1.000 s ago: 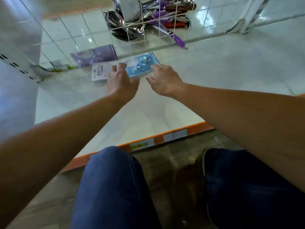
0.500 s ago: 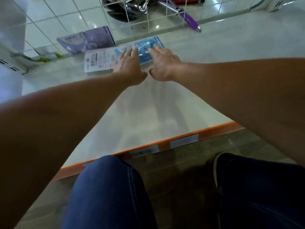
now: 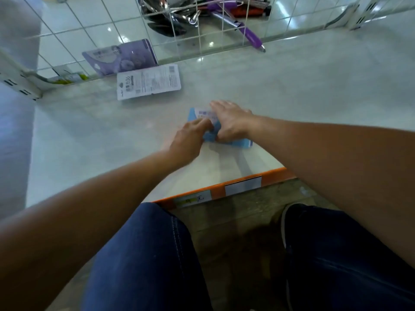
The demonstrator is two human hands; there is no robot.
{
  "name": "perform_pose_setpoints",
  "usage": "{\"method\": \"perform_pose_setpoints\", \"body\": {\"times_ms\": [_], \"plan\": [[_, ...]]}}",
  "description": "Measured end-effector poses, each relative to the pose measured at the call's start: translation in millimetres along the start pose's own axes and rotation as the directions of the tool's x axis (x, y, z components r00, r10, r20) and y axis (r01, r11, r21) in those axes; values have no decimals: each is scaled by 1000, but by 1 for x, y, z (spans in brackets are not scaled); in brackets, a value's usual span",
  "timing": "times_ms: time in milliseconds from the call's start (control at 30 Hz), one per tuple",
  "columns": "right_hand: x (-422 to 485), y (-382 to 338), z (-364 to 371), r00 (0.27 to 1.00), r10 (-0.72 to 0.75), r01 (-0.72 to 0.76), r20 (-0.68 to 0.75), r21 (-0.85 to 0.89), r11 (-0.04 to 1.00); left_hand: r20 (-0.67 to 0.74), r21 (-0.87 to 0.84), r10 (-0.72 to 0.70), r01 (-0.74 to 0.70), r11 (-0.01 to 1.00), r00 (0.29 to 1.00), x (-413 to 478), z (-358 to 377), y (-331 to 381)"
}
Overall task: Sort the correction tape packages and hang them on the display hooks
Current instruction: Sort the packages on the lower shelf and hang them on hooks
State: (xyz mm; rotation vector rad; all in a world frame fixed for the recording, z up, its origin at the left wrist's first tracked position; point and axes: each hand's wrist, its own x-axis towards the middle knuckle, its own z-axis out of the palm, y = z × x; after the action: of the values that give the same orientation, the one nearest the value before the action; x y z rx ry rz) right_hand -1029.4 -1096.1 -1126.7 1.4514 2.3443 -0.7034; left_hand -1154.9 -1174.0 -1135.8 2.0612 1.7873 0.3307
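Observation:
A blue correction tape package [image 3: 238, 143] lies flat on the pale shelf [image 3: 314, 90], mid-depth. My right hand [image 3: 232, 122] lies on top of it with the fingers stretched out to the left. My left hand [image 3: 192, 136] touches the package's left side with its fingertips; it is blurred. A white package [image 3: 148, 83] lies back side up farther back and to the left. Behind it a purple package [image 3: 121, 56] leans against the wire grid [image 3: 197, 25].
Behind the wire grid lie metal ladles [image 3: 166, 16] and a purple-handled utensil [image 3: 247, 32]. The shelf's orange front edge [image 3: 276, 172] carries price labels. My knees in blue jeans [image 3: 143, 254] are just below it. A small green item [image 3: 67, 78] sits at the back left.
Both hands have drawn the blue package from the back of the shelf, beside the white package, toward the front edge. The white and purple packages stayed in place.

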Motion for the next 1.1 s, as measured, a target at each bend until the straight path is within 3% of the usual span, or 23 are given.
{"method": "perform_pose_setpoints", "body": {"times_ms": [133,267,400,533,633,733,1000,1100], "plan": [[-32,-22,7,998,-4,-4,-66,-110,994,61,-59,-46,50,997,997,-29,-5,7],[-56,-34,11,989,81,-92,-127,-89,992,9,-88,-106,106,990,994,-54,-5,14],[-77,-50,-12,933,84,-6,-349,219,976,-154,-213,-372,337,917,915,-70,-17,31],[-99,-68,-39,920,75,114,-384,446,888,-139,-483,-608,482,731,782,-78,-45,39],[-114,-85,-60,907,133,172,-399,640,749,-53,-735,-665,421,531,745,-85,-77,41],[-129,-110,-83,929,155,205,-337,813,545,-48,-897,-638,248,366,768,-97,-119,48],[-173,-188,-122,914,-49,395,-403,853,341,-267,-914,-599,-2,405,755,-152,-204,40],[-185,-214,-130,892,-110,450,-439,830,330,-338,-902,-577,-80,425,744,-178,-226,34]]}}
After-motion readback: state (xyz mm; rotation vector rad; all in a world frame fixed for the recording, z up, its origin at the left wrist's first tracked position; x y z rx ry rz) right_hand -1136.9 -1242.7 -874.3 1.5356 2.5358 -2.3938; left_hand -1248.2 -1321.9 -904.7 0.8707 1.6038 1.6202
